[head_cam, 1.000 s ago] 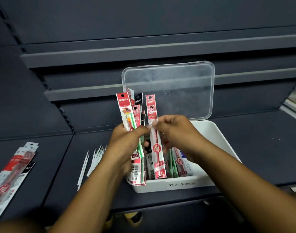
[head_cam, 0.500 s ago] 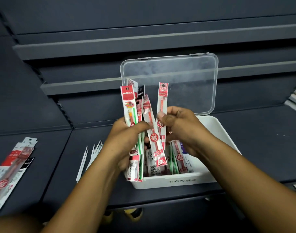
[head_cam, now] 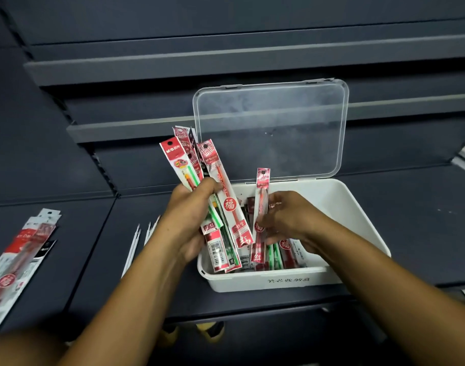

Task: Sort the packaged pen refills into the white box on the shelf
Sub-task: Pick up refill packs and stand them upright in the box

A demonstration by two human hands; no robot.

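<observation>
- your left hand grips a fanned bundle of packaged refills: flat, narrow, glossy sleeves with red printed headers, leaning left over the box's near-left corner.
- your right hand pinches a single red pack, held nearly upright with its lower end down among the packs lying in the box.
- the white box is smooth opaque plastic with rounded corners and sits on the dark matte shelf. its clear lid stands open behind it.
- more packs lie flat on the shelf at far left, cut off by the frame edge. thin white sticks lie nearer the box, partly hidden by your left forearm.
- the print on the box front is too blurred to read, and your hands cover part of the contents.
- half a second earlier the single pack stood high beside the bundle. it now sits lower, inside the box, and the bundle leans further left.
</observation>
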